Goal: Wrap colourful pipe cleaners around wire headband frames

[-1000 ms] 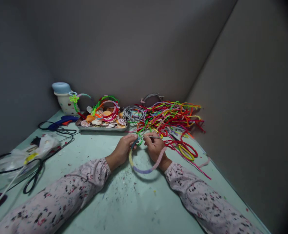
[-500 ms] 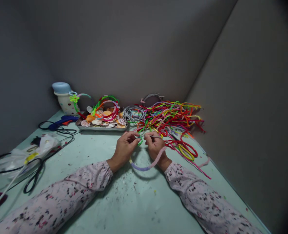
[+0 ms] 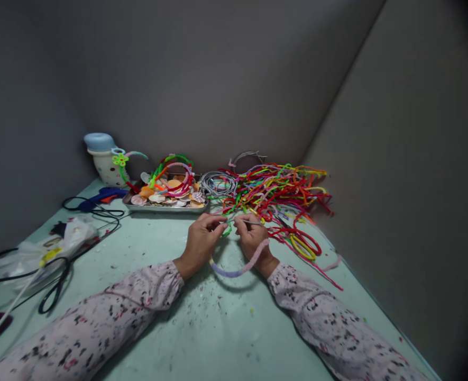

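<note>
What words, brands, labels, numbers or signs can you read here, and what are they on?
None: no text can be read in this picture.
White bottle: small coloured marks, too small to tell as letters.
Yellow patch by the plastic bag: too blurred to tell whether it is printed.
Pastel hoop: no writing visible.

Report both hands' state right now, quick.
Left hand: closed, apparently pinching the pastel fuzzy hoop; exact grip hidden.
Right hand: closed, holding a thin grey wire in a pinch.

dim grey walls (image 3: 218, 79) rise behind a speckled pale green tabletop (image 3: 226, 333).
</note>
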{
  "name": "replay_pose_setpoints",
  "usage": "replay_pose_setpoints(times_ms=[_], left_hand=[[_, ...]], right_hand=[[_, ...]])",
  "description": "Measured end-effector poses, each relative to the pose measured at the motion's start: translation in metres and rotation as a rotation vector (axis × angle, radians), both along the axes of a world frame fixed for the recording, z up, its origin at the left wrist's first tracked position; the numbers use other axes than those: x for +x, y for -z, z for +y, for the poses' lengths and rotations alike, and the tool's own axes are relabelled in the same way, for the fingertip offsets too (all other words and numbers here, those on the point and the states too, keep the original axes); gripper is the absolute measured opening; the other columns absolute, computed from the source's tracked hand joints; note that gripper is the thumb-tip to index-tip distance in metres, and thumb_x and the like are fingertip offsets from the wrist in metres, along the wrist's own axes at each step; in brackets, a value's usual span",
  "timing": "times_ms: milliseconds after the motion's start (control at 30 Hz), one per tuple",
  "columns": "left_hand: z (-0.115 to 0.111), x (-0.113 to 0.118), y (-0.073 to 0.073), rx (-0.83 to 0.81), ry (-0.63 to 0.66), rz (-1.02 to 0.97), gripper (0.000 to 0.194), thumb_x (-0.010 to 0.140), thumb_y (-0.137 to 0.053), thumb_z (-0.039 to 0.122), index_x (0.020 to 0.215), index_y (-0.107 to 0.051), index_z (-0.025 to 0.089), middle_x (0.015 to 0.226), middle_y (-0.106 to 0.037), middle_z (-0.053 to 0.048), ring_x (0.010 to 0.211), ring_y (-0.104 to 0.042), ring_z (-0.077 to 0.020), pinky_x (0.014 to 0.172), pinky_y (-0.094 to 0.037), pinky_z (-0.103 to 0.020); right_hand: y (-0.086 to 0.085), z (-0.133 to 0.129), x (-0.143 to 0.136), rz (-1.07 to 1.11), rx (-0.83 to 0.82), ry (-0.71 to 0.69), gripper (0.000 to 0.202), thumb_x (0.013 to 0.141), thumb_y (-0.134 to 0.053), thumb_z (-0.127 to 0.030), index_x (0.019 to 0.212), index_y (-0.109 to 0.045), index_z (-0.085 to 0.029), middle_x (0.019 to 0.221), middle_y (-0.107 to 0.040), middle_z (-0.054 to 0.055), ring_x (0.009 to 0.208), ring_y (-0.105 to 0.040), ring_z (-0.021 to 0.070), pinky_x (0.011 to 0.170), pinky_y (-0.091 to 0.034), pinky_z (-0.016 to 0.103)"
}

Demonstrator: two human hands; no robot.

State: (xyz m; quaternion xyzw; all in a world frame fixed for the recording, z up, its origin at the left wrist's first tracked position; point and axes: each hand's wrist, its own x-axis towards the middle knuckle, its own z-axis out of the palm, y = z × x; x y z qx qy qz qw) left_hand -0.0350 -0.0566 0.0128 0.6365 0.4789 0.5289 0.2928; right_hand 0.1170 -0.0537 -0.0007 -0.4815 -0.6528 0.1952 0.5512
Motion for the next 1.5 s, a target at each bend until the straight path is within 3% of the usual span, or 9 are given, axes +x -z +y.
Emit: replay_pose_setpoints(times_ms=[567, 733, 1100, 1500], left_hand=[[0.0037, -0.0007, 0.0032, -0.056, 0.075, 0.005, 0.016, 0.081, -0.06, 0.021, 0.09, -0.072, 0.015, 0.086, -0.063, -0.004, 0.069, -0.055, -0.0122, 0.062, -0.043, -0.024], [0.0023, 0.0003, 0.0036, -0.085, 0.058, -0.007, 0.021, 0.081, -0.061, 0.026, 0.098, -0.069, 0.016, 0.078, -0.062, -0.002, 0.066, -0.054, -0.0127, 0.061, -0.042, -0.024], [0.0056, -0.0015, 0.0056, -0.061, 0.098, 0.038, 0.017, 0.083, -0.056, 0.024, 0.09, -0.069, 0.015, 0.089, -0.064, -0.006, 0.083, -0.059, -0.0169, 0.076, -0.044, -0.028], [0.005, 0.001, 0.0066, -0.213, 0.221, -0.112, 0.016, 0.081, -0.056, 0.027, 0.09, -0.065, 0.016, 0.072, -0.06, 0.0, 0.065, -0.051, -0.0135, 0.06, -0.04, -0.024]], right_hand=[[0.0016, 0.0004, 0.0001, -0.048, 0.024, 0.013, 0.021, 0.09, -0.052, -0.037, 0.083, -0.059, -0.019, 0.066, -0.06, -0.001, 0.061, -0.059, 0.0152, 0.06, -0.045, 0.027], [-0.0009, -0.0011, -0.0008, -0.061, 0.019, 0.036, 0.02, 0.091, -0.051, -0.037, 0.084, -0.059, -0.02, 0.066, -0.061, 0.0, 0.061, -0.06, 0.0155, 0.06, -0.045, 0.027], [0.0037, 0.0005, 0.0004, -0.082, 0.05, 0.02, 0.021, 0.091, -0.05, -0.037, 0.084, -0.059, -0.02, 0.071, -0.062, 0.001, 0.066, -0.061, 0.0165, 0.062, -0.047, 0.028], [0.0036, 0.001, 0.0003, -0.102, 0.071, 0.002, 0.02, 0.091, -0.049, -0.035, 0.084, -0.061, -0.021, 0.076, -0.063, 0.003, 0.072, -0.062, 0.0179, 0.063, -0.048, 0.029]])
